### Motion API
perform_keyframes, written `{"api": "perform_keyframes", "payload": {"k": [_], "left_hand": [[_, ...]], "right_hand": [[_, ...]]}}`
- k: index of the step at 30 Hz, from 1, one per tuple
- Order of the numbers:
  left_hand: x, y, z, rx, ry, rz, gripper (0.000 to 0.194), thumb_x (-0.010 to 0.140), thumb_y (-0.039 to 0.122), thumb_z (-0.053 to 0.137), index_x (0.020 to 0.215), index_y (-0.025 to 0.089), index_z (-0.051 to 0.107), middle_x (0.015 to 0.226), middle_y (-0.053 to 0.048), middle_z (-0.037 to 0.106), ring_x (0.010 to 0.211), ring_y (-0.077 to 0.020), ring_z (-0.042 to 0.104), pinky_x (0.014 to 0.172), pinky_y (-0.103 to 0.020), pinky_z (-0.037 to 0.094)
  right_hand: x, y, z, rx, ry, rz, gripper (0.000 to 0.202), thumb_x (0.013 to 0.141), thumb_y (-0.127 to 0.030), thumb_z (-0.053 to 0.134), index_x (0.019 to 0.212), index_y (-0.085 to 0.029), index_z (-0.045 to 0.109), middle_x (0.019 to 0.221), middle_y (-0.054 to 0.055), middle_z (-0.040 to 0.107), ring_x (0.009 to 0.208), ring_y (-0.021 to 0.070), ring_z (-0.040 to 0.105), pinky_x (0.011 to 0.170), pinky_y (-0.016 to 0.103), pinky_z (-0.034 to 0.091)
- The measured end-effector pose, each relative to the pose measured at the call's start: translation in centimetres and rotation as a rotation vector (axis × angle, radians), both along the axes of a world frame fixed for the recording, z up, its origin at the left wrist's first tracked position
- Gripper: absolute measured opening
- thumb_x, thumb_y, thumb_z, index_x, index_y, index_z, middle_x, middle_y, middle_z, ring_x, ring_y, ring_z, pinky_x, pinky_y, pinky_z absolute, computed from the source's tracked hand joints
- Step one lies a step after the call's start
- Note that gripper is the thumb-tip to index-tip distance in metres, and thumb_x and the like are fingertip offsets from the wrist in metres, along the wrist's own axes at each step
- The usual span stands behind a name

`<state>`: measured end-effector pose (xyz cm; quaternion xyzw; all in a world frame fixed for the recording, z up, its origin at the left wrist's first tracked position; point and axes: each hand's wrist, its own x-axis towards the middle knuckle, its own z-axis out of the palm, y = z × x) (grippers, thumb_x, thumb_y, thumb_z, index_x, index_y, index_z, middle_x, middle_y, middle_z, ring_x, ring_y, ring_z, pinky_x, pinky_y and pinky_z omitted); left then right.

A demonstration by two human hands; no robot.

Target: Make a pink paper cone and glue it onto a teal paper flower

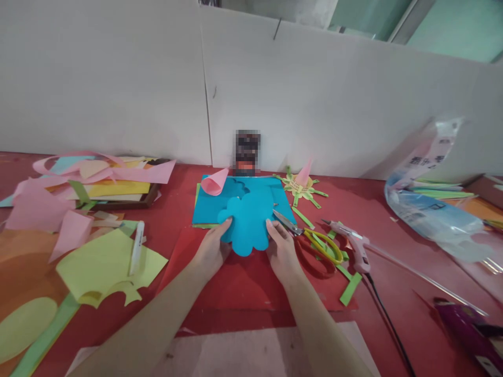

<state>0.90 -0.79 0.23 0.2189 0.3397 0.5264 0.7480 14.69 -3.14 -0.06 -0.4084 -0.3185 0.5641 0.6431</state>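
Between my two hands is a blue paper cutout (248, 222) with a scalloped, flower-like edge. My left hand (213, 246) pinches its left side, thumb on top. On the opposite side my right hand (283, 248) grips the edge in the same way. Behind the cutout lie blue paper sheets (208, 209), with a rolled pink paper cone (215, 183) on their left corner. Scissors (320, 246) with yellow handles rest just right of my right hand, their blades pointing toward the blue sheets.
Right of the scissors lies a pink glue gun (356, 246) with a black cord and clear stick. A paper flower (302, 186) and green strips (349, 289) are nearby. Left are paper scraps (39, 204) and a white marker (137, 248). A plastic bag (436, 214) stands at right.
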Motion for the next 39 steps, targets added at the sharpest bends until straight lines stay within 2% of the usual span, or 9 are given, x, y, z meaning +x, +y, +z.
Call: {"api": "perform_keyframes", "payload": {"k": [6, 13, 21, 27, 33, 34, 36, 38, 39], "left_hand": [[-0.2, 0.0, 0.4, -0.040, 0.011, 0.007, 0.035, 0.078, 0.022, 0.057, 0.113, 0.018, 0.057, 0.109, -0.008, 0.064, 0.093, -0.0213, 0.063, 0.081, -0.032, 0.053], [-0.6, 0.4, -0.2, -0.032, -0.058, -0.010, 0.025, 0.083, 0.020, 0.051, 0.106, 0.017, 0.060, 0.090, -0.004, 0.070, 0.076, -0.0154, 0.066, 0.072, -0.026, 0.055], [-0.8, 0.7, -0.6, -0.050, -0.114, 0.014, 0.021, 0.083, 0.019, 0.049, 0.101, 0.017, 0.061, 0.083, -0.001, 0.071, 0.067, -0.0122, 0.065, 0.063, -0.022, 0.053], [-0.8, 0.6, -0.4, -0.036, -0.087, -0.009, 0.027, 0.085, 0.022, 0.046, 0.108, 0.018, 0.058, 0.095, -0.003, 0.069, 0.079, -0.0168, 0.065, 0.069, -0.028, 0.054], [-1.1, 0.8, -0.5, -0.076, -0.099, -0.008, 0.031, 0.085, 0.032, 0.046, 0.112, 0.021, 0.055, 0.091, -0.003, 0.068, 0.073, -0.0146, 0.064, 0.071, -0.027, 0.052], [-1.2, 0.9, -0.6, -0.065, -0.121, -0.014, 0.032, 0.085, 0.036, 0.045, 0.113, 0.021, 0.055, 0.094, -0.003, 0.068, 0.076, -0.0145, 0.064, 0.074, -0.027, 0.052], [-1.2, 1.0, -0.6, -0.050, -0.148, -0.018, 0.035, 0.085, 0.040, 0.044, 0.111, 0.022, 0.056, 0.102, -0.004, 0.065, 0.086, -0.0147, 0.062, 0.080, -0.028, 0.050], [-1.2, 1.0, -0.5, -0.031, -0.160, -0.032, 0.036, 0.085, 0.041, 0.043, 0.111, 0.021, 0.056, 0.115, -0.006, 0.060, 0.100, -0.0161, 0.058, 0.088, -0.030, 0.047], [-1.1, 0.9, -0.4, -0.013, -0.170, -0.045, 0.037, 0.085, 0.042, 0.042, 0.111, 0.021, 0.056, 0.121, -0.006, 0.056, 0.107, -0.0171, 0.054, 0.092, -0.031, 0.045]], "right_hand": [[0.0, 0.2, -0.4, 0.023, 0.009, -0.030, 0.028, 0.068, -0.039, 0.067, 0.061, -0.020, 0.048, 0.054, -0.006, 0.043, 0.049, 0.0080, 0.040, 0.049, 0.023, 0.037], [0.5, 0.5, -1.3, 0.016, -0.113, -0.171, 0.030, 0.068, -0.042, 0.066, 0.062, -0.019, 0.049, 0.057, -0.005, 0.043, 0.051, 0.0083, 0.038, 0.046, 0.022, 0.031], [0.4, 0.5, -1.6, 0.042, -0.173, -0.198, 0.030, 0.067, -0.042, 0.067, 0.062, -0.020, 0.047, 0.054, -0.007, 0.037, 0.049, 0.0073, 0.033, 0.047, 0.021, 0.032], [0.3, 0.4, -1.1, 0.032, -0.168, -0.154, 0.028, 0.068, -0.042, 0.066, 0.062, -0.020, 0.050, 0.049, -0.007, 0.041, 0.042, 0.0068, 0.038, 0.042, 0.021, 0.033], [0.8, 0.0, -0.4, 0.019, -0.077, -0.022, 0.019, 0.071, -0.036, 0.066, 0.074, -0.020, 0.057, 0.040, -0.011, 0.038, 0.025, 0.0015, 0.023, 0.028, 0.019, 0.016], [0.9, 0.1, -0.4, 0.015, -0.034, -0.033, 0.018, 0.070, -0.035, 0.067, 0.075, -0.020, 0.058, 0.042, -0.010, 0.042, 0.025, 0.0012, 0.026, 0.028, 0.018, 0.018], [1.0, 0.3, -0.4, 0.003, 0.062, -0.082, 0.020, 0.067, -0.031, 0.071, 0.079, -0.021, 0.058, 0.051, -0.008, 0.052, 0.033, 0.0034, 0.043, 0.032, 0.016, 0.030], [1.0, 0.5, -0.5, -0.002, 0.143, -0.132, 0.023, 0.063, -0.027, 0.073, 0.081, -0.023, 0.059, 0.066, -0.005, 0.060, 0.055, 0.0099, 0.061, 0.044, 0.018, 0.044], [0.9, 0.6, -0.5, 0.007, 0.169, -0.144, 0.024, 0.062, -0.025, 0.074, 0.081, -0.024, 0.059, 0.073, -0.004, 0.063, 0.068, 0.0135, 0.064, 0.052, 0.021, 0.048]]}}
